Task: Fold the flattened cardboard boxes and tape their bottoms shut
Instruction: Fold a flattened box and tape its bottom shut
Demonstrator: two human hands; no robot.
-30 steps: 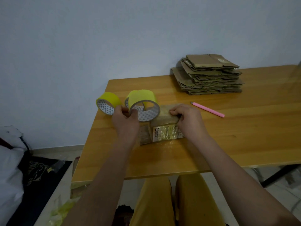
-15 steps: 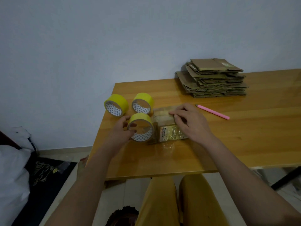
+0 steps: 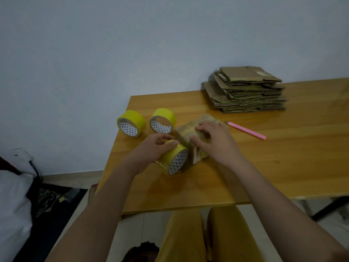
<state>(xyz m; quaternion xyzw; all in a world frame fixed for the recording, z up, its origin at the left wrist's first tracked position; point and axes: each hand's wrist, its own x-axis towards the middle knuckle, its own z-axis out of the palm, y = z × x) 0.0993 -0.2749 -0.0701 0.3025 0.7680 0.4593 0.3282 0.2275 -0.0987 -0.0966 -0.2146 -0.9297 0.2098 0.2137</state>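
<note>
Head view, box: we have the folded cardboard box point(image 3: 190, 137) on the table point(image 3: 283, 167), near its left end, just right of the tape roll in hand.
Head view, right hand: the right hand point(image 3: 213, 140) rests on top of the box, fingers loosely spread and curved over the flaps, pressing them down.
Head view, left hand: the left hand point(image 3: 153, 148) grips the yellow tape roll point(image 3: 174, 157), fingers curled over its rim; the roll touches the box's left side.
Head view, tape strip: whether a strip already bridges roll and box, we cannot tell.
Head view, supplies: two spare tape rolls point(image 3: 132, 123) stand behind the left hand; the flattened stack point(image 3: 245, 91) lies at the back, well apart; a pink cutter point(image 3: 247, 131) lies just right of the box.
Procedure: we judge the step to be taping the seam. Keep the flaps pressed flush, draw the roll straight along the seam, and keep tension so the tape lays without wrinkles.
Risk: easing the press likely lets the flaps spring open.
</note>
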